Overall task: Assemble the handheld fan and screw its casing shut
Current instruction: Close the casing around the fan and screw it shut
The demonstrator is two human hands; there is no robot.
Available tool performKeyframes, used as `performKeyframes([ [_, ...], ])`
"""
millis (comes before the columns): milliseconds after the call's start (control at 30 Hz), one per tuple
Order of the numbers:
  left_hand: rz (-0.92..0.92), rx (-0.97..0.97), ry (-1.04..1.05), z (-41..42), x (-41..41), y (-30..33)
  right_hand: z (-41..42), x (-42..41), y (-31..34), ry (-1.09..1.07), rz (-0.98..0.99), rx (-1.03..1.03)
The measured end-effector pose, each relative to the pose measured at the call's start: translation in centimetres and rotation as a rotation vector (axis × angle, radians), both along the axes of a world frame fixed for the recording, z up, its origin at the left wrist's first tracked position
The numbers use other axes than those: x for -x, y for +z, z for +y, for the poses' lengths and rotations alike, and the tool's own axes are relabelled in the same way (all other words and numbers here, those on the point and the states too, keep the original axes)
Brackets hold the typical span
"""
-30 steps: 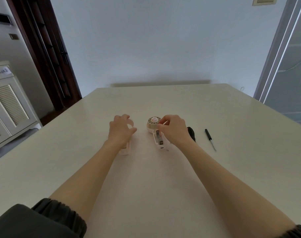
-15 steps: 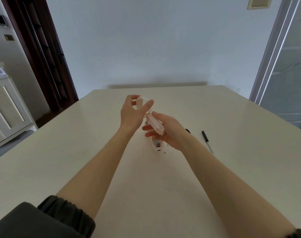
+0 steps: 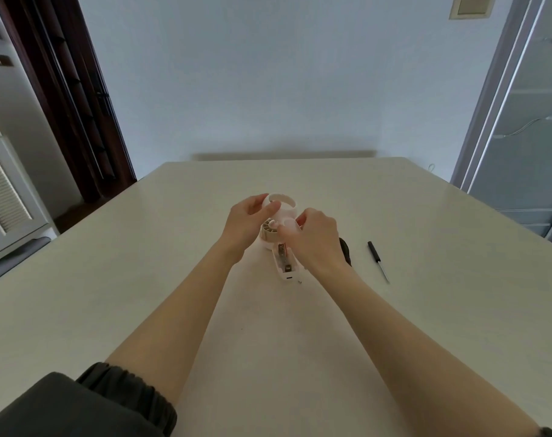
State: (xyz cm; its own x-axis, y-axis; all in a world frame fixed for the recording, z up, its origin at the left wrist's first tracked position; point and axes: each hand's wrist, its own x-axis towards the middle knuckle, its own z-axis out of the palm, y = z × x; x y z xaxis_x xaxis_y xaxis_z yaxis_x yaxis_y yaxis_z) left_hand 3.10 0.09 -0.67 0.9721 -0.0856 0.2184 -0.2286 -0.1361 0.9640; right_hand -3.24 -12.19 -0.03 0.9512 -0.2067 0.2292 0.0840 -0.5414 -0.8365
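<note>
The open fan body [image 3: 283, 259] lies on the table [image 3: 394, 310], its round beige impeller [image 3: 269, 232] at the far end and its handle cavity with inner parts showing. Both hands hold the white casing cover [image 3: 282, 207] just above the impeller. My left hand [image 3: 246, 222] pinches the cover's ring end from the left. My right hand [image 3: 315, 238] grips its other end from the right. A tiny screw [image 3: 299, 281] lies beside the handle's near end. A small black screwdriver [image 3: 377, 260] lies to the right.
A dark object [image 3: 346, 251] sits on the table, mostly hidden behind my right wrist. A white louvred cabinet [image 3: 3, 197] stands at the left, a dark wooden door frame [image 3: 66, 99] behind it, and a glass door [image 3: 520, 121] at the right.
My left hand lifted the casing cover off the table. Both hands then brought it down over the fan body's impeller end. The camera has tilted slightly.
</note>
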Motion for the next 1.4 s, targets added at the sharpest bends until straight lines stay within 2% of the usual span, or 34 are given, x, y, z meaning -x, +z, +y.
performKeyframes([
  [167, 0.035, 0.006, -0.040, 0.1, -0.4, -1.1, 1.3, -0.5, -0.7, -0.017, -0.014, 0.050],
  [600, 0.092, 0.022, 0.049, 0.6, -1.7, -2.7, 1.9, 1.2, 0.1, 0.040, -0.046, 0.287],
  [833, 0.099, 0.041, 0.059, 0.6, -1.6, -2.5, 2.3, 0.5, -0.4, 0.031, -0.074, 0.265],
  [1400, 0.149, 0.049, 0.092, 0.6, -1.7, -3.2, 1.7, -0.3, -1.0, -0.027, 0.048, 0.454],
])
